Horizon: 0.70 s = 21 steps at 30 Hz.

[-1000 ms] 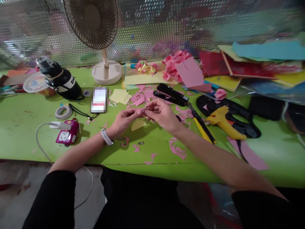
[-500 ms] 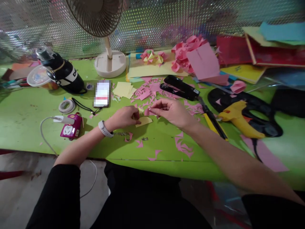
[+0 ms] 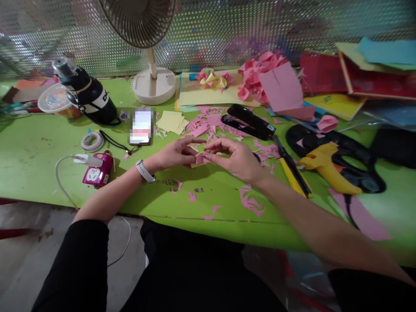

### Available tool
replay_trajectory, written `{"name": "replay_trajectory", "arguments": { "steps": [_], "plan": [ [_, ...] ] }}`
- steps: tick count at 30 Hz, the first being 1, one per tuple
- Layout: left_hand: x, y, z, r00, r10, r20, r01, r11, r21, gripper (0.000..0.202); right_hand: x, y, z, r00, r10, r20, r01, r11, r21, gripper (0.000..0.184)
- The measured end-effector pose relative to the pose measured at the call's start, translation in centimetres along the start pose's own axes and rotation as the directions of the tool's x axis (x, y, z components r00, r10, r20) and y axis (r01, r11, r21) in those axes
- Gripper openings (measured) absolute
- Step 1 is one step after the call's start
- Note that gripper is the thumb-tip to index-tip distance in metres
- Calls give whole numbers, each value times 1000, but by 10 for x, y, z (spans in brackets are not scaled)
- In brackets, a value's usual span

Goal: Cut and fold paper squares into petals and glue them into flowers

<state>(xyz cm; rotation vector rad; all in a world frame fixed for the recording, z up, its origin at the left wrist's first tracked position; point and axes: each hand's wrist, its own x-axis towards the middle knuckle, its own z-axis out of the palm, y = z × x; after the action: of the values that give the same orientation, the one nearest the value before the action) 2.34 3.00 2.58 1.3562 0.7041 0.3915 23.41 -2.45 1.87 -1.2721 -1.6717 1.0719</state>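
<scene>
My left hand [image 3: 175, 152] and my right hand [image 3: 234, 157] meet over the middle of the green table [image 3: 32, 160]. Between their fingertips they pinch a small folded paper piece [image 3: 199, 159], pink on top with yellow underneath. My left wrist wears a white watch [image 3: 144, 170]. Pink paper scraps [image 3: 249, 202] lie on the table just in front of my right wrist. A small stack of yellow paper squares [image 3: 172, 121] sits just beyond my left hand.
A black stapler [image 3: 248, 121], a yellow utility knife [image 3: 294, 175], a yellow glue gun [image 3: 328, 167] and black scissors [image 3: 341, 151] lie right. A phone [image 3: 141, 125], tape roll [image 3: 92, 141], pink charger [image 3: 95, 173], black bottle [image 3: 86, 97] and fan [image 3: 153, 84] stand left. Coloured paper is piled at the back.
My left hand picked the yellow piece up off the table and brought it to the pink piece in my right hand. Both hands now hold the pieces together.
</scene>
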Motion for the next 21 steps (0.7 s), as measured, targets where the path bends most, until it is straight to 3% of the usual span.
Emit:
{"name": "replay_trajectory", "arguments": {
  "steps": [4,21],
  "plan": [
    [0,-1,-1,1000,-13,8,14,998,-60,67,-1,4,0,999,44,20,-44,999,3,38],
    [5,-10,2,999,-32,30,36,989,-143,47,0,-3,1,996,-20,-88,7,989,-147,38]
  ]
}}
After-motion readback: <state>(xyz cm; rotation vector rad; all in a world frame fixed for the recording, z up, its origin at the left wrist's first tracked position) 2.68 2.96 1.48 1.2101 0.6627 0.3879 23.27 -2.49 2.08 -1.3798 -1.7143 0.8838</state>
